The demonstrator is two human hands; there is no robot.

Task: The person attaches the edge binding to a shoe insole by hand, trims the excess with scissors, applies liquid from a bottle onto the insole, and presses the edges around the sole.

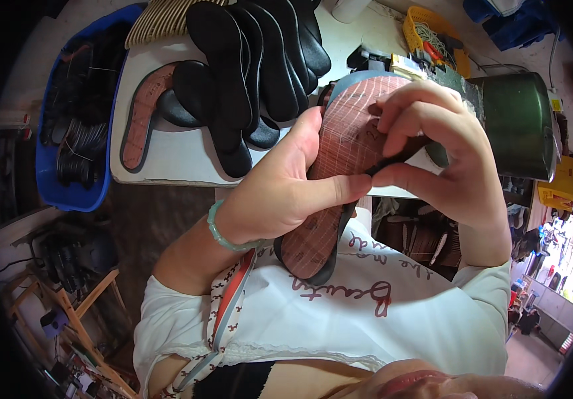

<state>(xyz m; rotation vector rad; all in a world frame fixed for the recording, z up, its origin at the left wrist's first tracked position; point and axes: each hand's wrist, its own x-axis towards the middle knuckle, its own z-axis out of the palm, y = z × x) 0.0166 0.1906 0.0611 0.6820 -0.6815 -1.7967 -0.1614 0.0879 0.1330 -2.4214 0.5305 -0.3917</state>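
A shoe insole with a reddish-brown, line-marked underside and a black edge is held up at a slant in front of my chest. My left hand, with a green bead bracelet on its wrist, grips it around the middle, the thumb lying across the brown face. On the other side, my right hand pinches the black edge material between thumb and fingers. The far end shows a grey-blue rim; the near end hangs by my white shirt. What lies under the insole is hidden.
Black insoles are piled on the white table, beside one brown-faced insole. A blue basin of black pieces stands at left. Beige ribbed strips lie far back. Far right are a yellow basket and a green machine.
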